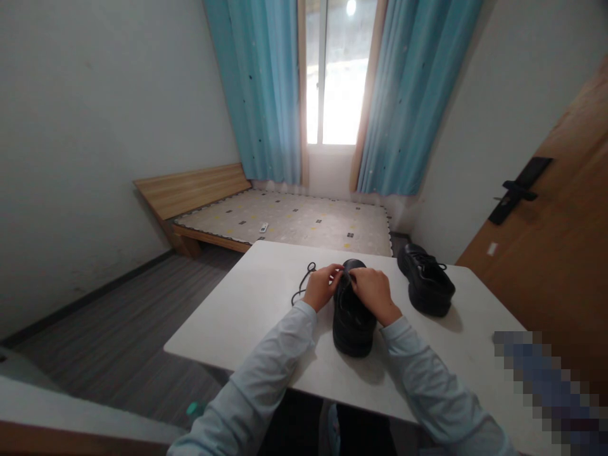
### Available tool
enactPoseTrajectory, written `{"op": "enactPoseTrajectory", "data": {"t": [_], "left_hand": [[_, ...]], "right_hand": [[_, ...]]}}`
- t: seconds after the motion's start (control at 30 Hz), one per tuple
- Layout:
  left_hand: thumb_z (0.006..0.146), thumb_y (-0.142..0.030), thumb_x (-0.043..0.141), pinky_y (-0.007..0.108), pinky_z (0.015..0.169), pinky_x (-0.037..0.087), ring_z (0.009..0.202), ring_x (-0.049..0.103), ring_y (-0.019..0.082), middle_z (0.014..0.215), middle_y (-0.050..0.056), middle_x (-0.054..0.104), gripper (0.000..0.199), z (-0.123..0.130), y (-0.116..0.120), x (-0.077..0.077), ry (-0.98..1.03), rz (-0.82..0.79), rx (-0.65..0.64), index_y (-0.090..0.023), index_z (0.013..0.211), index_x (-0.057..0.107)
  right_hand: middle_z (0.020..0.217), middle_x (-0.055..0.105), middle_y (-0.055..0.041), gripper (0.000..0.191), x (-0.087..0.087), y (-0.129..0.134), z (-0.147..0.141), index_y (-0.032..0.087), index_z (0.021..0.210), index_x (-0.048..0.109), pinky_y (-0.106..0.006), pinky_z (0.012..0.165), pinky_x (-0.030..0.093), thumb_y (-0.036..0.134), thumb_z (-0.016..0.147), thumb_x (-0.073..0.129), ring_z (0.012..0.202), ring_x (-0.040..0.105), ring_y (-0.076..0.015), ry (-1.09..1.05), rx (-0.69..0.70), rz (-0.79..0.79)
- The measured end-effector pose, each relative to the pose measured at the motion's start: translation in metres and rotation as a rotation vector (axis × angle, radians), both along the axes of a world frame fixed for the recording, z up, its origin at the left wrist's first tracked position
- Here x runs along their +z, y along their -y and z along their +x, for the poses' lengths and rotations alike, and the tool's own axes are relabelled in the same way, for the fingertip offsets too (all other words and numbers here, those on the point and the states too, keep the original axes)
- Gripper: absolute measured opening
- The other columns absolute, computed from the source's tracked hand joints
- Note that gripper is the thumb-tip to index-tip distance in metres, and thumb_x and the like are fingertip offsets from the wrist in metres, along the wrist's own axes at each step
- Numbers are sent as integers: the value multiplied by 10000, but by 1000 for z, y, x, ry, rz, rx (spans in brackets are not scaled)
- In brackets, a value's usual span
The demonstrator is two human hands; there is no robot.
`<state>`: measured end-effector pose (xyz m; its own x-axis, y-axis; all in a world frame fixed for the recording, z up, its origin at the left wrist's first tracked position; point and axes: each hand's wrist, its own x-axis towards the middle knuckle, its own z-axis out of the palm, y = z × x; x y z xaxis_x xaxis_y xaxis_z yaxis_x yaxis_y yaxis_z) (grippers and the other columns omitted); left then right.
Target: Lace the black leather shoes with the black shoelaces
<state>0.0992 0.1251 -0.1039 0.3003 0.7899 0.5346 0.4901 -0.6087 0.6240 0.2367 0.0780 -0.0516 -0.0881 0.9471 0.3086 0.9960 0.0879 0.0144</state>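
So there's a black shoe (352, 316) sitting right in the middle of the white surface (247, 316), toe pointing away from the person, heel toward them. Both hands are on top of it, up near the laces. The left hand (323, 286) is curled in from the left side, fingers bent and pinched down on the lace right at the tongue area, knuckles up. The right hand (373, 290) mirrors it from the other side, also closed into a narrow pinch at the same spot, so the fingertips of both hands nearly meet over the shoe. Can't really make out how much lace each one has, it's too small and dark there.

Off to the outside of the left hand, a loose black shoelace (303, 283) trails across the surface in a thin loop, running back toward that hand. Both forearms come in from the bottom edge in pale blue sleeves (280, 354), angled inward like a V, wrists roughly level with the shoe.

To the right of the right hand, well apart from it, the second black shoe (426, 278) sits on the same surface, turned at an angle, laces already in.

Beyond the hands there's a low wooden bed (294, 218) with a patterned mattress, blue curtains (261, 88) around a bright window, and a wooden door (546, 253) off on the right side.
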Motion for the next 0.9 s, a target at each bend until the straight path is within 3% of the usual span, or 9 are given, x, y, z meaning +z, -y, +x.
{"op": "enactPoseTrajectory", "data": {"t": [0.37, 0.6, 0.77, 0.9], "left_hand": [[888, -213, 454, 278, 798, 509, 836, 616, 142, 969, 49, 676, 235, 1, 1, 1, 23, 37, -71, -201, 1027, 643], [916, -262, 425, 333, 948, 447, 1031, 583, 170, 1078, 60, 665, 275, 4, 2, 3, 106, -37, -170, -207, 1076, 641], [919, -282, 416, 331, 964, 431, 1035, 574, 170, 1066, 60, 663, 286, 6, 1, 2, 137, -88, -230, -193, 1063, 647], [886, -267, 478, 292, 890, 479, 999, 587, 164, 1048, 61, 656, 232, 8, 1, 2, 213, -148, -243, -187, 1019, 650]], "right_hand": [[856, 702, -80, 243, 0, 2, -3, 211, 878, 658, -251, 563, 369, 255, 902, 420, 719, 650, -184, -38, -32, 33], [869, 676, -52, 217, -9, 5, 4, 214, 855, 628, -268, 590, 370, 255, 891, 418, 726, 612, -180, -280, -35, 195], [859, 656, -54, 200, -18, 3, 11, 205, 861, 610, -276, 669, 409, 261, 878, 420, 765, 599, -191, -476, 42, 315], [876, 654, -62, 199, -19, 3, 12, 198, 863, 609, -278, 689, 424, 273, 875, 425, 774, 605, -193, -535, 89, 330]]}}
